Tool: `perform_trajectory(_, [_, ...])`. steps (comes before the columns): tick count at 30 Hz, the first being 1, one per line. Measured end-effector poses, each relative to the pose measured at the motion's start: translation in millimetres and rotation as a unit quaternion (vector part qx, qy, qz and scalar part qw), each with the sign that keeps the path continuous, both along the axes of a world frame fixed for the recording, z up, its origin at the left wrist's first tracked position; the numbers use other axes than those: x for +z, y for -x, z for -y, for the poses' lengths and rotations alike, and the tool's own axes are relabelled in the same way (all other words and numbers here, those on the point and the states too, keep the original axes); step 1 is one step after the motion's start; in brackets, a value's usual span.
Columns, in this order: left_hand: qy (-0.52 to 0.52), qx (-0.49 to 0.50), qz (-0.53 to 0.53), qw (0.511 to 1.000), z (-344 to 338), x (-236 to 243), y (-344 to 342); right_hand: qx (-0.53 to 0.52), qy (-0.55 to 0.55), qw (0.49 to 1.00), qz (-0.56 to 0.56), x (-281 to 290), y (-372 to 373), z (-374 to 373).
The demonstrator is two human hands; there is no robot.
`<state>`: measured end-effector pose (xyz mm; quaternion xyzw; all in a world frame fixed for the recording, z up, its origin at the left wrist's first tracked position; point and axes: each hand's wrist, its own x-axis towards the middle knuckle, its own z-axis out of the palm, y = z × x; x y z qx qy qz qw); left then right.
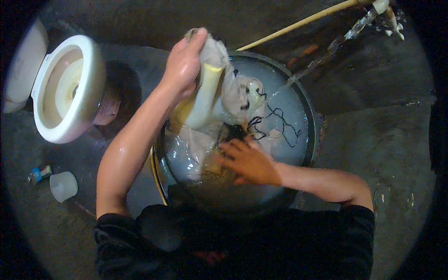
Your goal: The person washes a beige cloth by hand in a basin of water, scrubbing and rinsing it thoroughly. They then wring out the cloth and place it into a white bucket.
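Observation:
A large round tub (312,140) of cloudy water stands before me. My left hand (184,63), closed, holds up the end of a wet grey cloth (214,53) above the tub's far left side. From there the cloth hangs into the water, with dark patches and loose black cords (284,122) trailing on the surface. A pale, yellow-edged length (205,100) shows below the grip; I cannot make out what it is. My right hand (249,161) lies low over the soaked fabric, fingers spread, beside a black bunched part (235,132).
Water runs from a tap (380,6) at the upper right into the tub. A yellow hose (298,23) slopes along the far wall. To the left stands a white toilet (41,100). A white plastic container (64,186) and a small blue packet or bottle (41,173) sit on the floor.

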<state>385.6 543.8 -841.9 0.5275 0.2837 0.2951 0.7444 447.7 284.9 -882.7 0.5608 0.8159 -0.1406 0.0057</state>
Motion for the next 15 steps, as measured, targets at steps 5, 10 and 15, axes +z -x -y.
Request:
perform_trajectory(5, [-0.470, 0.005, -0.162, 0.868, 2, -47, 0, -0.013, 0.115, 0.988, 0.106, -33, -39, 51])
perform_trajectory(10, [-0.531, -0.069, -0.280, 0.797, 62, -43, 56, -0.023, 0.180, 0.979, 0.091, 60, -62, 74])
perform_trajectory(15, [-0.459, -0.400, -0.319, 0.726, 88, -79, 99, -0.075, 0.188, 0.979, -0.001, 95, -56, 70])
